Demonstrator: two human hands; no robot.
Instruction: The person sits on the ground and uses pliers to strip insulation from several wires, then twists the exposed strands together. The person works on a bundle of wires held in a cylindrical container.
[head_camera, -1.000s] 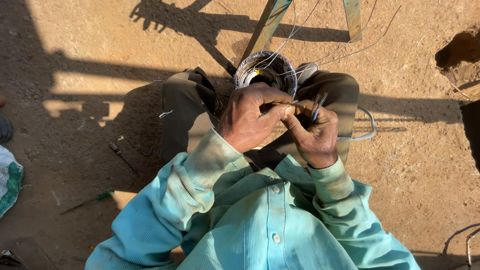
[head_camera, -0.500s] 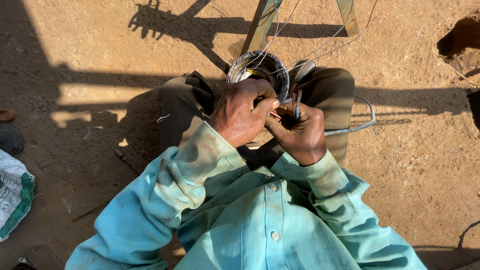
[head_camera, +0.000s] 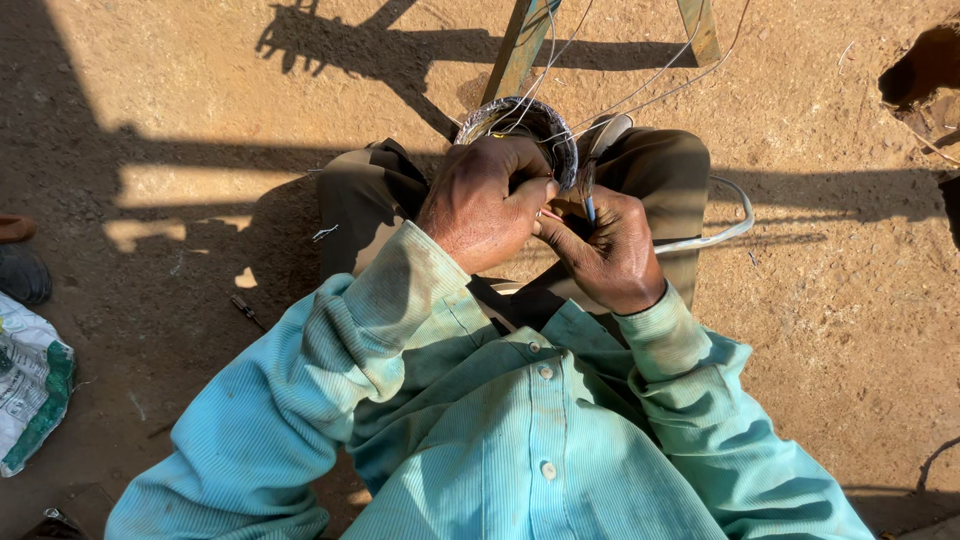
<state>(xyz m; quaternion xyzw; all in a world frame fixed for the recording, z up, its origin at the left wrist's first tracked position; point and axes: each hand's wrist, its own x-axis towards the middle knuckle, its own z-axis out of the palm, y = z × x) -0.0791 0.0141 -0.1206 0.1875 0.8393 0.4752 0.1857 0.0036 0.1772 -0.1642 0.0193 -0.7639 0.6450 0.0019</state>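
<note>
Outdoor worksite — bare dirt ground (head_camera: 250, 90), sunlit, ladder legs (head_camera: 520, 45), loose wires (head_camera: 640, 95).

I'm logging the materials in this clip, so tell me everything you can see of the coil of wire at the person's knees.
The round coil of thin grey wire is a ring of many bundled turns that looks metallic and glints in the sun. It sits by the knees, above the sandy ground. The left hand covers its near edge; the right hand is just beside it. Loose strands run up past the green wooden post.
</note>
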